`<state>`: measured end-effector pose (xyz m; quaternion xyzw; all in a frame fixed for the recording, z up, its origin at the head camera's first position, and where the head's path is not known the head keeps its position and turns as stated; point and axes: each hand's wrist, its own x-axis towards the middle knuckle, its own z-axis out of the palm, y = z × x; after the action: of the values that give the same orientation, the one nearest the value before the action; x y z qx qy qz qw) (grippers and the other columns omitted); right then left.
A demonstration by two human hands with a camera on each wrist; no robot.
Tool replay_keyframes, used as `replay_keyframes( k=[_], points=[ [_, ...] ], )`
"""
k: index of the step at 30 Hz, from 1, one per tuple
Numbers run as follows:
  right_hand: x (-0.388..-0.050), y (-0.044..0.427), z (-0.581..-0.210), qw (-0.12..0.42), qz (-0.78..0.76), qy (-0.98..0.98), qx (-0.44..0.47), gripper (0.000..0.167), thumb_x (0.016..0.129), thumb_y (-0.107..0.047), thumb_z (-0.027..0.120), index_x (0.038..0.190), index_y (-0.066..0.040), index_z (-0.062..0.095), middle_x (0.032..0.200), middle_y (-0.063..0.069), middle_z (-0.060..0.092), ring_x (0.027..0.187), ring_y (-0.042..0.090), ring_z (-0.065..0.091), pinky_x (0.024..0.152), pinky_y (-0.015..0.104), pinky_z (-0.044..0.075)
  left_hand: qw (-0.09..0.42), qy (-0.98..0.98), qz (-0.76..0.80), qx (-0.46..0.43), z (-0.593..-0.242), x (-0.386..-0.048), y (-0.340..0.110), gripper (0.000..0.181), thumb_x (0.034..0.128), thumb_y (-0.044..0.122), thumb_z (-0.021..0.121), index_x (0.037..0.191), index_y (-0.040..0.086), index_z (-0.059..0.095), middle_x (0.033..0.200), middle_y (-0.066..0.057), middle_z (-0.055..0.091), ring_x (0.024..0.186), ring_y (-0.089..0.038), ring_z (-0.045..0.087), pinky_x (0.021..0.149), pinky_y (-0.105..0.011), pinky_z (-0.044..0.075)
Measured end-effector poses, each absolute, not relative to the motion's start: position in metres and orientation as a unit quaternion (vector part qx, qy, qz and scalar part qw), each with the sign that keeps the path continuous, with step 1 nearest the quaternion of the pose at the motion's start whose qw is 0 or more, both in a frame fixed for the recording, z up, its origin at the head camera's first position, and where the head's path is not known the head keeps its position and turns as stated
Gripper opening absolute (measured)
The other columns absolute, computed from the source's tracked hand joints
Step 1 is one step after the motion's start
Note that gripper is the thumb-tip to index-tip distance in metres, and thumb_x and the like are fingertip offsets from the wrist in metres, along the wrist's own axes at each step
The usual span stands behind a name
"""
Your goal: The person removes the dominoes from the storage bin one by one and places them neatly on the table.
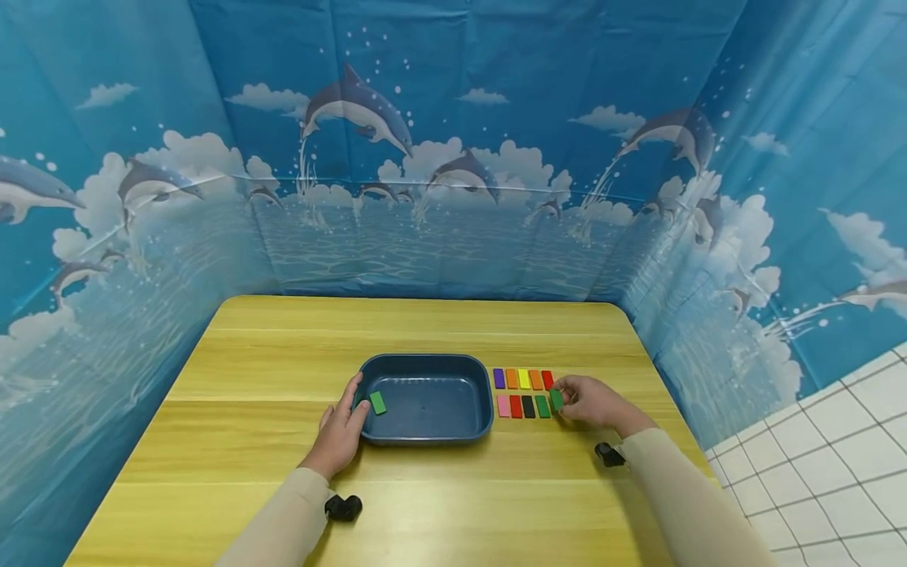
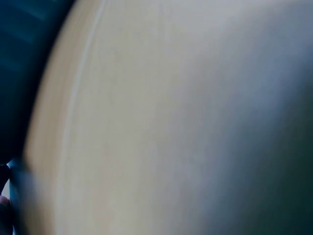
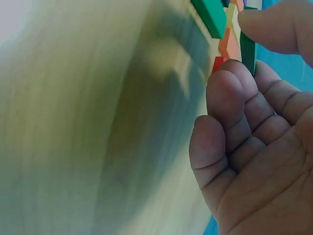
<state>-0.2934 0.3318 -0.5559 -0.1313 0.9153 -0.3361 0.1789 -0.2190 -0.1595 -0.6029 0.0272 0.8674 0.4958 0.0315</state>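
A thin green block (image 1: pixel 556 400) is pinched between the thumb and fingers of my right hand (image 1: pixel 591 402), at the right end of the front row of blocks. The right wrist view shows the held block upright against the thumb, with a second green block (image 3: pixel 210 17) apart from it. My left hand (image 1: pixel 339 433) rests against the left rim of the dark blue tray (image 1: pixel 425 439), fingers extended and thumb touching the rim. One green block (image 1: pixel 379 403) lies in the tray's left part. The left wrist view shows mostly blurred table.
Right of the tray lie two rows of coloured blocks: the back row includes a purple block (image 1: pixel 499 379) and a yellow block (image 1: pixel 523 379), the front row a pink block (image 1: pixel 504 406) and a black block (image 1: pixel 528 406). The wooden table (image 1: pixel 453 504) meets a dolphin-print curtain (image 1: pixel 453 236).
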Motion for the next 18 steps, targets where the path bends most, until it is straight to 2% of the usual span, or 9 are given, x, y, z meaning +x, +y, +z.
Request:
replay_keyframes(
  k=[7,18],
  points=[
    [-0.291,0.335,-0.564,0.186,-0.354,0.909,-0.117,0.049,0.084,-0.001,0.074,0.131,0.006,0.061,0.095,0.008,0.058,0.081,0.021,0.051,0.064,0.031,0.044,0.034,0.868,0.495,0.027,-0.600,-0.218,-0.160,0.058,0.1164,0.038,0.032,0.171,0.030,0.012,0.174,-0.016,0.026,0.160,-0.043,0.025,0.128,-0.065,-0.010],
    [-0.290,0.335,-0.575,0.173,-0.328,0.921,-0.122,0.046,0.089,-0.006,0.075,0.131,0.006,0.063,0.091,0.006,0.055,0.073,0.019,0.049,0.064,0.030,0.041,0.036,0.869,0.493,0.019,-0.599,-0.218,-0.159,0.058,0.1162,0.038,0.033,0.170,0.031,0.013,0.175,-0.014,0.025,0.161,-0.042,0.024,0.129,-0.063,-0.009]
  ],
)
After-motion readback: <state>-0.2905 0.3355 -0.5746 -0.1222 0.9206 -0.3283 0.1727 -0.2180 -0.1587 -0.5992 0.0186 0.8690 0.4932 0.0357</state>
